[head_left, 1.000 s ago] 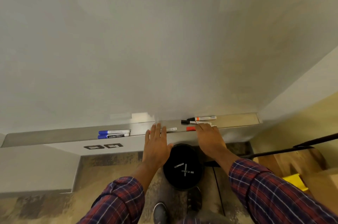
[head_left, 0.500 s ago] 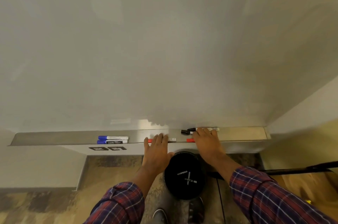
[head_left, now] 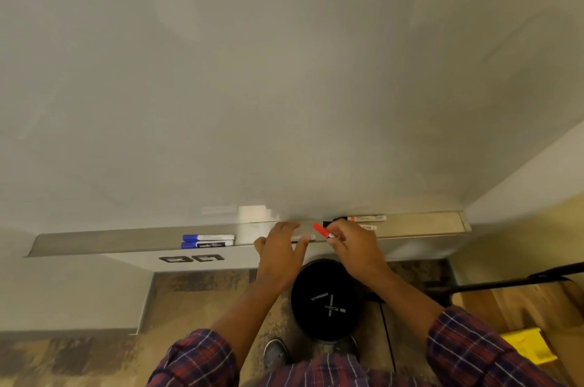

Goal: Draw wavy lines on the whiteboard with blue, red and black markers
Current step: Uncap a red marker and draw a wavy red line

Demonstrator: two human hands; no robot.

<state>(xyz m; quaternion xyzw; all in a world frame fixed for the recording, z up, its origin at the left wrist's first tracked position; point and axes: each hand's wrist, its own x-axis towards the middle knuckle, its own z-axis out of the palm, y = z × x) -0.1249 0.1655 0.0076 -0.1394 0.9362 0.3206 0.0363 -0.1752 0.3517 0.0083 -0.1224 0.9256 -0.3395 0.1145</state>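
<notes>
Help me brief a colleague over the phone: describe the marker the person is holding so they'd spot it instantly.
Follow the metal tray along the whiteboard's bottom edge to the part above the black bin. There the right hand pinches a tilted marker. Its red cap sets it apart: the two markers further left are blue-capped, and the pair lying behind it show black caps.

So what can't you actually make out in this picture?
All in the head view:
- Red marker: the right hand covers all but its cap end.
- Marker barrel on the tray: the left hand hides its cap, so its colour is unknown.
- Black marker: mostly behind the right hand's fingers.
- Blue markers: label print too small to read.
- Black bin: the pale bits inside are too small to identify.
</notes>
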